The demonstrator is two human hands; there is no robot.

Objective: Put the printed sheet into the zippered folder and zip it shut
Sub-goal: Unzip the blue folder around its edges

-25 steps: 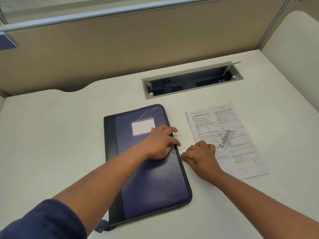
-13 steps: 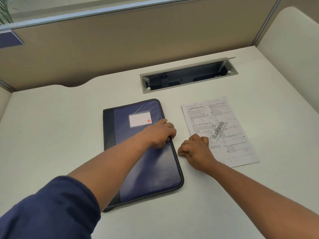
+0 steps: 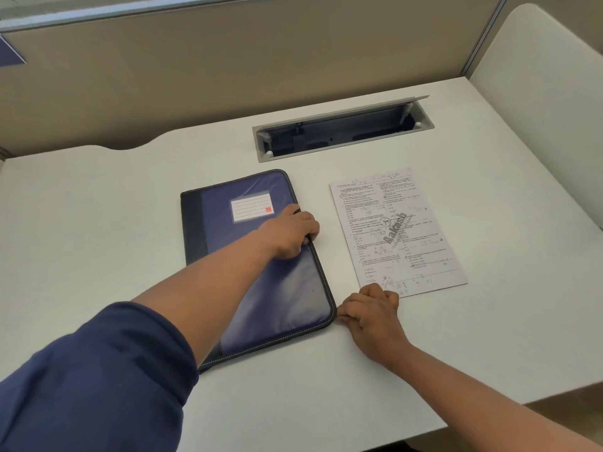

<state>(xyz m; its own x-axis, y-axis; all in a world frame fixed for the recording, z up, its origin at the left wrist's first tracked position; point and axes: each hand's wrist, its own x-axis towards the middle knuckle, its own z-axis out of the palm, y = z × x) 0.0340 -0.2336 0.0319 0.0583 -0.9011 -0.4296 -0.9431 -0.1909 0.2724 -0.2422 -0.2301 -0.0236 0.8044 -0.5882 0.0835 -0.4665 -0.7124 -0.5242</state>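
Left hand (image 3: 290,234) clamps folder (image 3: 261,265) at right edge, mid-length. Right hand (image 3: 372,309) curled at near right corner, likely pinching zip pull, hidden. Sheet (image 3: 396,230) flat on desk (image 3: 98,223), just right of folder, long axes parallel; right hand nearer.

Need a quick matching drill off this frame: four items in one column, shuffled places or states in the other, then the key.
Items:
1. zippered folder
2. printed sheet
3. left hand
4. right hand

Places/states:
A. fist at the folder's near right corner
B. lies flat on the desk, right of the folder
C. gripping the folder's right edge, midway along
D. lies closed, label pocket facing up

Pairs: 1-D, 2-B, 3-C, 4-A
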